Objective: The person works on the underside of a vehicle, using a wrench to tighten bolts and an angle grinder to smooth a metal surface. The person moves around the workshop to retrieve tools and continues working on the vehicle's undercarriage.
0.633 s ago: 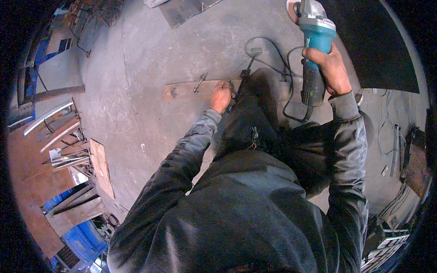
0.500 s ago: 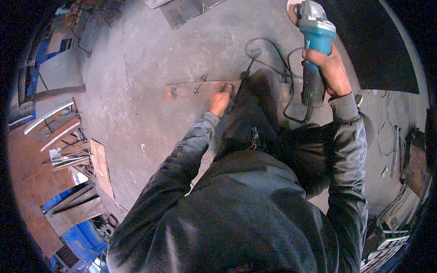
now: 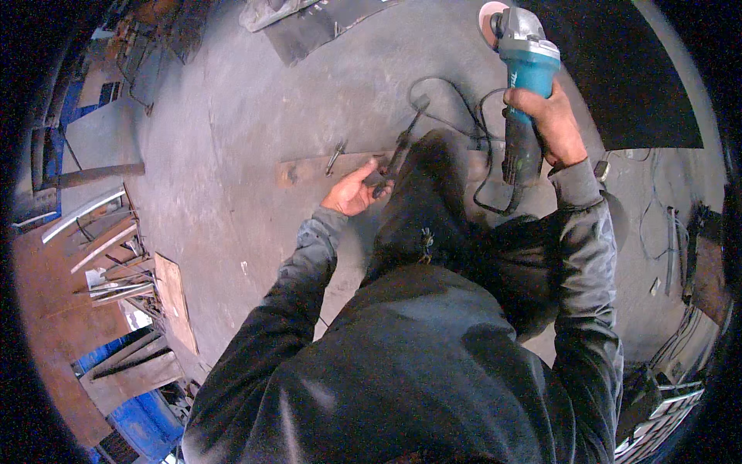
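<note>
Up at the right, my right hand is wrapped round the black rear body of a teal and silver angle grinder. Its pale reddish disc points toward the far side. Left of my knee, my left hand is turned partly palm up, thumb and fingers curled round a small dark piece whose kind I cannot make out. Just beyond lies a rusty flat metal bar, partly hidden by the hand and my leg. A small metal bolt-like part rests across the bar's edge. A black elongated part sits by my knee.
A black cord loops over the concrete floor beyond my knee. At the left are metal offcuts and a wooden board. A dark sheet lies far right; a dark plate lies at the far side.
My left hand has drawn back left and nearer from the bar and turned palm up, with the dark piece in its fingers. The grinder has shifted slightly left in view, still in my right hand.
</note>
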A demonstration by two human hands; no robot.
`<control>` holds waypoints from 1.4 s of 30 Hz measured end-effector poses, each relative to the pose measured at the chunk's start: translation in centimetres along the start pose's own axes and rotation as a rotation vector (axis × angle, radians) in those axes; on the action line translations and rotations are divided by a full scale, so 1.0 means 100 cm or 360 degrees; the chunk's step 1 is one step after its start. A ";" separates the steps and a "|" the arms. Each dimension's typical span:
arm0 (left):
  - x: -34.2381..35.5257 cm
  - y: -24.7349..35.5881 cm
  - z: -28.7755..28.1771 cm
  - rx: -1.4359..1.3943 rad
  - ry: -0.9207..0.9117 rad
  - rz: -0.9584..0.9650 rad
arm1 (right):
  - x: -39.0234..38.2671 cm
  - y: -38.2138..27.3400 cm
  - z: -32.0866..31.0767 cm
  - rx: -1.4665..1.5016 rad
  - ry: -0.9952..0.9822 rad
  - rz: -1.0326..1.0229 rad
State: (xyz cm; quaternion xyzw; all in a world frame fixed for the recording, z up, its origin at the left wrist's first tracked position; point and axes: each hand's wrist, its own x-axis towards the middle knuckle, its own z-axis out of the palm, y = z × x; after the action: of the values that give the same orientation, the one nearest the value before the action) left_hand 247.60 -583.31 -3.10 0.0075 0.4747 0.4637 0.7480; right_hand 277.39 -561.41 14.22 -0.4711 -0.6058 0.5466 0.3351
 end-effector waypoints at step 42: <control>-0.013 0.060 0.092 -0.0437 -0.0255 0.0731 | -0.001 -0.011 0.003 0.0098 -0.0055 -0.0005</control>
State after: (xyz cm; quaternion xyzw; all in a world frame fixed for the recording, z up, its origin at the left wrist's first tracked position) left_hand 249.92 -576.87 5.53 0.0502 0.3327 0.6789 0.6526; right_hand 276.89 -561.59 15.29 -0.4501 -0.5950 0.5725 0.3399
